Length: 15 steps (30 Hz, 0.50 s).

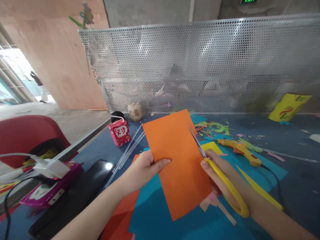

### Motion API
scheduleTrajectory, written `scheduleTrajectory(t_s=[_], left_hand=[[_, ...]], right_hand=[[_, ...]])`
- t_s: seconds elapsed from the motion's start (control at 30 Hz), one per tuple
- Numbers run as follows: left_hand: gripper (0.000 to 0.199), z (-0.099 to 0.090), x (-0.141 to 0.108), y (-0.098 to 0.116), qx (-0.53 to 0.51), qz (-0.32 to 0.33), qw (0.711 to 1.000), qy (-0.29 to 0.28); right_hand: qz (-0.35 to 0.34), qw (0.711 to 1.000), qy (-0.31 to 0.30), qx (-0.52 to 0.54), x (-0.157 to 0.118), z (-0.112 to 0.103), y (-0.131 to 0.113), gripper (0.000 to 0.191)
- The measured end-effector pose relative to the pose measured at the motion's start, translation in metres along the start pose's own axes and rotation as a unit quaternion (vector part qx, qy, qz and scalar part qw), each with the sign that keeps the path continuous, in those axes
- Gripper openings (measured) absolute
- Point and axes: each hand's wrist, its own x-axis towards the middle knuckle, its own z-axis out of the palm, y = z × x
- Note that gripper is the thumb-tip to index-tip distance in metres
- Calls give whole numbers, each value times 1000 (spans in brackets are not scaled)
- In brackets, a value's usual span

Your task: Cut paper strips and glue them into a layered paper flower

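Note:
My left hand (146,168) pinches the left edge of an orange sheet of paper (175,146), thumb on top. The sheet is held up, tilted, above blue paper (147,213) on the table. In my right hand (215,166) are yellow-handled scissors (225,180), held around the upper handle. Their metal blades point up and left and lie over the sheet's right part; whether they are parted I cannot tell. Some fingers of my right hand are hidden by the paper and the scissors.
A yellow glue gun (240,150) with a black cord lies right. Clear sticks (130,150), a red drink box (119,133) and a jar (135,111) stand left. A phone (75,196) and a purple power strip (53,190) lie nearer. A perforated metal screen (150,60) borders the back.

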Motion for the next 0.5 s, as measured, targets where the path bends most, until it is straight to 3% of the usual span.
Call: scheduleTrajectory(t_s=[0.33, 0.5], left_hand=[[30, 0, 0, 2, -18, -1, 1000, 6], [34, 0, 0, -1, -9, 1, 1000, -22]], right_hand=[[27, 1000, 0, 7, 0, 2, -1, 30], [15, 1000, 0, 26, 1, 3, 2, 33]])
